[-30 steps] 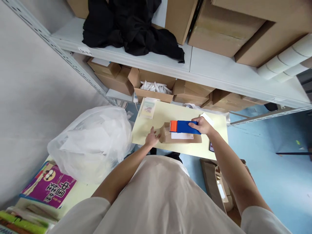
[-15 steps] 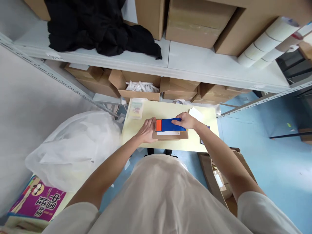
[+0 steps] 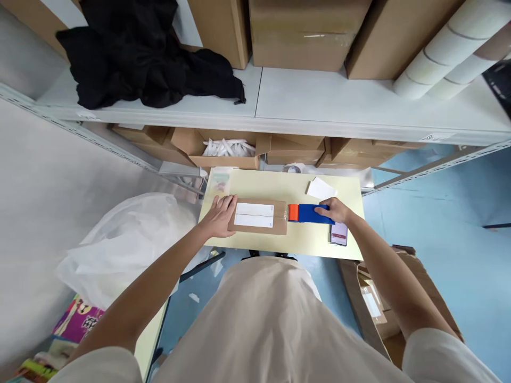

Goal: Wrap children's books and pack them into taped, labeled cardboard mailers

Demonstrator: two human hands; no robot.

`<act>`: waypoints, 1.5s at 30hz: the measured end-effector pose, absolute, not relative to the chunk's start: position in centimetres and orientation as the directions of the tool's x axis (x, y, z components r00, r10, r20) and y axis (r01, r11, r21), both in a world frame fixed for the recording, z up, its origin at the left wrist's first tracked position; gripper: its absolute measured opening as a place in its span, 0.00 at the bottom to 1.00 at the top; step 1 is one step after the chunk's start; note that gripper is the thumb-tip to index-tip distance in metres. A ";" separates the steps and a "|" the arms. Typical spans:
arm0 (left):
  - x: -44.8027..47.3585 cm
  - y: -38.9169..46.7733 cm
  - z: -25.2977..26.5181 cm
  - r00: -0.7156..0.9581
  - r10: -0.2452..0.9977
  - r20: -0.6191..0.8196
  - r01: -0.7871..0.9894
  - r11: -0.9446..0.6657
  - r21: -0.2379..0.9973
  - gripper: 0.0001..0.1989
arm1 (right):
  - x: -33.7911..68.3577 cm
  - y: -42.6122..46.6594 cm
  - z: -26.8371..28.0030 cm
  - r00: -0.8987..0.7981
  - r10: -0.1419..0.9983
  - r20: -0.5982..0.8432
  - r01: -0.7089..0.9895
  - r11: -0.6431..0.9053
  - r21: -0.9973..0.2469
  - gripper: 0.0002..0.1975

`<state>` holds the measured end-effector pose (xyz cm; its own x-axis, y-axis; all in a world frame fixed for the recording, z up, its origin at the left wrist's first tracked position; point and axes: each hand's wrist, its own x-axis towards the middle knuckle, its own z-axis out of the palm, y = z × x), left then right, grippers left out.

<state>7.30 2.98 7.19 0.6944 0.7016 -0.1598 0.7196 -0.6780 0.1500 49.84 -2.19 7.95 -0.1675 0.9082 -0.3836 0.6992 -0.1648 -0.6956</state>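
A small brown cardboard box (image 3: 280, 217) with a white label (image 3: 254, 215) on top lies on the pale yellow table (image 3: 263, 186). My left hand (image 3: 218, 215) grips its left end, fingers over the top edge. In my right hand (image 3: 334, 209) is a blue and orange tape dispenser (image 3: 311, 213), held level just off the box's right end. Shiny clear tape shows at that end, next to the orange part. A phone (image 3: 339, 234) with a lit screen lies below my right hand.
White papers (image 3: 320, 188) and a tape roll (image 3: 294, 169) lie toward the table's back. Behind stands a shelf (image 3: 303, 101) with boxes, black cloth (image 3: 151, 64) and white rolls (image 3: 439, 58). A large open carton (image 3: 359, 303) stands at lower right, a white plastic bag (image 3: 123, 239) at left.
The tape dispenser has moved right, from above the box to beyond its right end, uncovering the label. The box and my left hand have shifted left. The view has tilted a little.
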 end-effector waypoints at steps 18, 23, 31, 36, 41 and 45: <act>22.6 0.3 5.7 0.790 0.582 -0.194 0.613 -0.756 0.229 0.50 | 50.4 -4.5 3.5 -0.213 0.907 -0.364 0.573 -0.186 -0.798 0.21; 21.7 0.4 3.9 0.755 0.620 -0.211 0.655 -0.720 0.229 0.49 | 51.8 -5.9 2.4 -0.202 0.892 -0.404 0.603 -0.211 -0.769 0.21; 22.1 -0.8 3.2 0.677 0.712 -0.188 0.736 -0.646 0.204 0.50 | 53.1 -6.6 2.8 -0.158 0.834 -0.529 0.724 -0.267 -0.637 0.22; 21.9 -1.0 3.3 0.670 0.719 -0.184 0.741 -0.633 0.226 0.51 | 53.3 -7.1 4.4 -0.112 0.781 -0.614 0.843 -0.252 -0.474 0.24; 21.7 -1.0 3.7 0.727 0.661 -0.188 0.687 -0.691 0.225 0.42 | 50.3 -5.4 6.1 0.042 0.734 -0.678 0.968 -0.199 -0.156 0.28; 22.4 -1.1 3.4 0.841 0.502 -0.200 0.536 -0.822 0.192 0.31 | 44.8 -2.9 6.6 0.125 0.732 -0.670 0.985 -0.171 -0.003 0.27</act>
